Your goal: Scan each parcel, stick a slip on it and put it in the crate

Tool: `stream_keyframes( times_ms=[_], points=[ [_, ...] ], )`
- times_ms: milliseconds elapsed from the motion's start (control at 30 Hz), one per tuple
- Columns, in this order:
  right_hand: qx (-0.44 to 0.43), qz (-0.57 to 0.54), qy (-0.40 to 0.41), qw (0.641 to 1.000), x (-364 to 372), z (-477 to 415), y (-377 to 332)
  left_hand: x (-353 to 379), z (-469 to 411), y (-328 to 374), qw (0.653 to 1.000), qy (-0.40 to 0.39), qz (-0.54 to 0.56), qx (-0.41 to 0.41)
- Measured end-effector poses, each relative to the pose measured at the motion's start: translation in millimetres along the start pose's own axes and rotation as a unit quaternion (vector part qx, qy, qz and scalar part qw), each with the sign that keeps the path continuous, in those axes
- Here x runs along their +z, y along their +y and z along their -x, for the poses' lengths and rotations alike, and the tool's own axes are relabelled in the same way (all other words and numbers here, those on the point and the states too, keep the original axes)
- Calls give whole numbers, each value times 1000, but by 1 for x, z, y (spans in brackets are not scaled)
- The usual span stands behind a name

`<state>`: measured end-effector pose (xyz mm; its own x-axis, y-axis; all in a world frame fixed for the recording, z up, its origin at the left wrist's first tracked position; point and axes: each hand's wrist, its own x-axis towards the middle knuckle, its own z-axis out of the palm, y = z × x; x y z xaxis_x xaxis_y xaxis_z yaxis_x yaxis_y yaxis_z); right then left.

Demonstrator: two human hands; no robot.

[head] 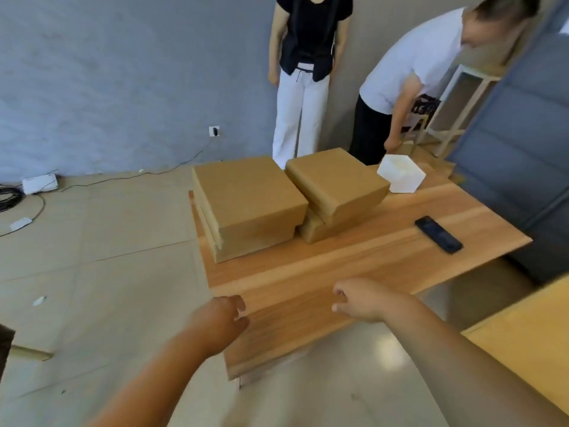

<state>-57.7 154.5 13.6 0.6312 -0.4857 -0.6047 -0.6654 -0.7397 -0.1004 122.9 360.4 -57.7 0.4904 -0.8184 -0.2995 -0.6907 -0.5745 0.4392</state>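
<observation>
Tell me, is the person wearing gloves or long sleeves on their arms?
No. The left hand and right hand are bare, with no gloves, rings, or watch showing. Both forearms are bare too; no sleeve reaches into view.

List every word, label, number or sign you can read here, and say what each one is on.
None can be read.
Cardboard boxes: plain brown faces, no label showing.
White box: blank.
Dark handheld device: screen dark, nothing legible.
White unit on the floor: any marking is too small and blurred.
</observation>
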Motion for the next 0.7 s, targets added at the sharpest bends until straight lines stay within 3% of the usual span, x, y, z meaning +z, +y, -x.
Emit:
stream_keyframes(
  times_ms=[233, 400, 600, 700],
  points=[
    [55, -70, 21, 996, -24, -8, 103, 14, -77, 79, 998, -11, -12, 60],
    [96, -66, 58, 992, -51, -46, 168, 24, -149, 137, 996, 21, 43, 79],
    [137, -83, 121, 980, -93, -110, 241, 25, -224, 187, 986, 107, 122, 35],
    [141, -129, 162, 968, -105, -145, 267, 31, -248, 193, 982, 113, 148, -10]
  ],
)
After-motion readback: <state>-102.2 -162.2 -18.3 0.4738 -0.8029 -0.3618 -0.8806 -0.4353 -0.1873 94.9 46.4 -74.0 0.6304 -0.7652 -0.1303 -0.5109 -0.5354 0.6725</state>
